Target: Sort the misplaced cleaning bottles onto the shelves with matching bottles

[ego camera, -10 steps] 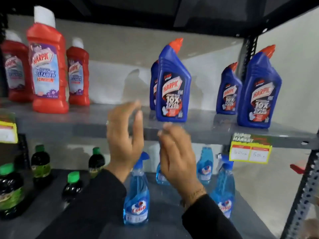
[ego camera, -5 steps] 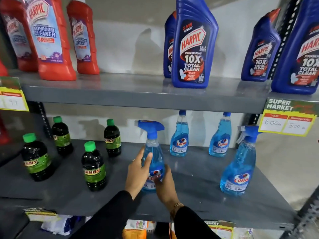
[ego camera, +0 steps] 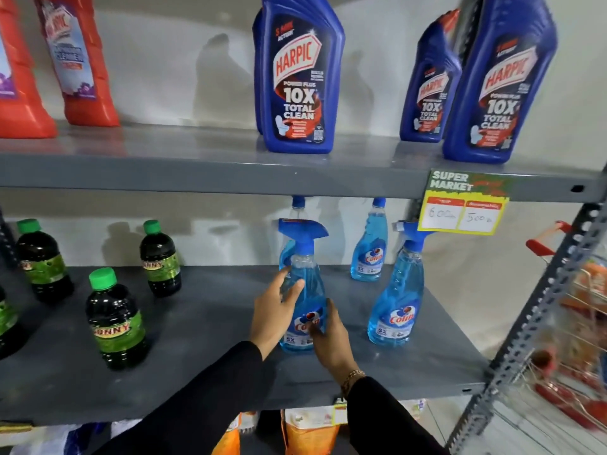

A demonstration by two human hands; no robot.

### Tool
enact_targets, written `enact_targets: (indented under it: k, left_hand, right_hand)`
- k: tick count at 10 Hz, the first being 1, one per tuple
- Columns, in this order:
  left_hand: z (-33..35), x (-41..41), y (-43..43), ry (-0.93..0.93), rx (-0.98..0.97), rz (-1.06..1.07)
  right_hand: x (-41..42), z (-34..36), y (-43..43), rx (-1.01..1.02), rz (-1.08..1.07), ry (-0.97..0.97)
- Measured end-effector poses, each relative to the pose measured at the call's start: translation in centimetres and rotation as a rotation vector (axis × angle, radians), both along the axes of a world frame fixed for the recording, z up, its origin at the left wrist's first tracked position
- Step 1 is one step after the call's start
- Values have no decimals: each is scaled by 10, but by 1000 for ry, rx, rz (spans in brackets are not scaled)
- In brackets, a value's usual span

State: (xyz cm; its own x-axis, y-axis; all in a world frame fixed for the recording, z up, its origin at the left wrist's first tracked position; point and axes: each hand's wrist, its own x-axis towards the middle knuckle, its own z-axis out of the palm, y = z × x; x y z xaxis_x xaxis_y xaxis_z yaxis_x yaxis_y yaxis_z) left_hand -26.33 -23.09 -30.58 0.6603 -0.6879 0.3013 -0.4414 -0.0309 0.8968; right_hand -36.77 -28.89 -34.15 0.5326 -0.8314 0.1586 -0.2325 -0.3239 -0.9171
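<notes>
A light-blue Colin spray bottle (ego camera: 307, 287) stands upright on the grey middle shelf (ego camera: 210, 326). My left hand (ego camera: 271, 311) cups its left side with the fingers against its shoulder. My right hand (ego camera: 331, 344) grips its lower right, fingers on the label. Three matching Colin bottles stand near: one directly behind it (ego camera: 298, 202), mostly hidden, one at the back (ego camera: 369, 254) and one to the right (ego camera: 397, 300). Dark green-capped bottles (ego camera: 115, 318) occupy the shelf's left half.
The upper shelf (ego camera: 197, 165) carries blue Harpic bottles (ego camera: 297, 80) in the middle and right, and red Harpic bottles (ego camera: 82, 60) at the left. A yellow price tag (ego camera: 463, 211) hangs from its edge. A red wire basket (ego camera: 571, 323) stands right of the perforated upright post. Packets lie below.
One second ago both hands were raised, empty, before the upper shelf. They dropped to the spray bottle on the middle shelf. Since half a second ago its spray head has turned from left to right.
</notes>
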Motion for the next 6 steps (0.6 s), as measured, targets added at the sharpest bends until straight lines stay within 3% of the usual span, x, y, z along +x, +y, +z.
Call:
enact_targets:
  k: [4,5,6]
  left_hand:
    - [4,-8,-14,62,0,-53]
    - [1,-25,21,64,35,-43]
    - [1,-26,37,-117,-95,103]
  right_hand:
    - [-3,-5,-15,4,-53,12]
    - [-12,5,18,80,-25,36]
    - [-9,7,29,24,-209,55]
